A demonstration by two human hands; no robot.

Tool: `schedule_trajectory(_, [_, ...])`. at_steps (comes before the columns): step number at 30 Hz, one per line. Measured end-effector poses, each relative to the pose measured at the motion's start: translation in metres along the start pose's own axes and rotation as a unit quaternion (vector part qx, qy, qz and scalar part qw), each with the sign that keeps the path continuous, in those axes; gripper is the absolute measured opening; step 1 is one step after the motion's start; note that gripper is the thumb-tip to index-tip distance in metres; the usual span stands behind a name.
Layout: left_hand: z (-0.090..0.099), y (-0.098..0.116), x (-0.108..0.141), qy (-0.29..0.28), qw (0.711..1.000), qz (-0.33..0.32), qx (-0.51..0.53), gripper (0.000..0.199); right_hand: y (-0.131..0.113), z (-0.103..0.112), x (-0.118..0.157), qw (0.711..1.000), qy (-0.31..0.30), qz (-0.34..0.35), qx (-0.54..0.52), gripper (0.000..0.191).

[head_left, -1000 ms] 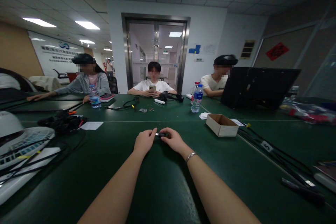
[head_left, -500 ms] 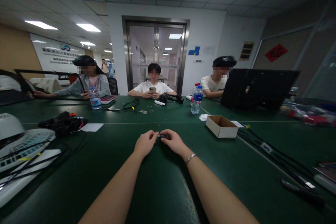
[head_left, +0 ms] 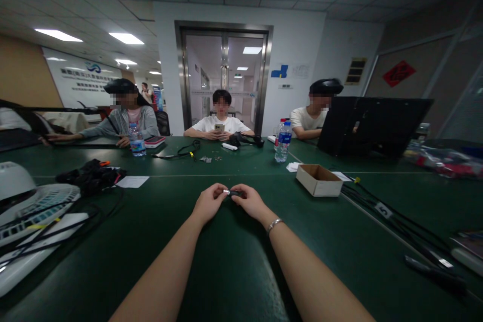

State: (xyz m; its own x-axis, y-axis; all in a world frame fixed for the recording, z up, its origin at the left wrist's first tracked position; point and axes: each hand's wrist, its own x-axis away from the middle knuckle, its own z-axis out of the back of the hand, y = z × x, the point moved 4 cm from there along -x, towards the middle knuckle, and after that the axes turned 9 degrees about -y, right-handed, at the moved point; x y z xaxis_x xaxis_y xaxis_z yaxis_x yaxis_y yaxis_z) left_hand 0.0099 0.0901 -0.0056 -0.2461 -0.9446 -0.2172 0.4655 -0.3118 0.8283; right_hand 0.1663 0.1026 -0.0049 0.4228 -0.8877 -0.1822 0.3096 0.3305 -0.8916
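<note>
Over the green table, both hands meet at a small slim piece (head_left: 233, 193) with a black body and a shiny silver end. My left hand (head_left: 209, 203) is closed, its thumb and forefinger pinching at the silver end. My right hand (head_left: 249, 202) has its fingers closed on the black body. The piece lies roughly level between the fingertips, and its exact kind is too small to make out. Part of each end is hidden by the fingers.
An open cardboard box (head_left: 319, 181) stands to the right, beside black cables (head_left: 381, 209). At left are a white fan (head_left: 41, 206), a black tangle (head_left: 88, 177) and a paper sheet (head_left: 133, 181). Bottles (head_left: 283, 143) and a monitor (head_left: 372, 126) stand farther back, where several people sit.
More of the silver end shows between my fingertips now. My hands have stayed almost in place. At far left, a person's dark frame has been lowered toward the table.
</note>
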Motion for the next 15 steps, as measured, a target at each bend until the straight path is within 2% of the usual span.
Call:
schedule_trajectory(8, [0.0007, -0.0041, -0.0037, 0.011, 0.998, -0.04, 0.038, 0.018, 0.0059, -0.0022, -0.0034, 1.0, -0.011, -0.005, -0.024, 0.02])
schedule_trajectory(15, [0.001, -0.0026, -0.0021, 0.011, 0.996, -0.024, 0.084, 0.023, 0.0052, -0.0019, -0.003, 1.0, -0.01, -0.005, -0.012, 0.02])
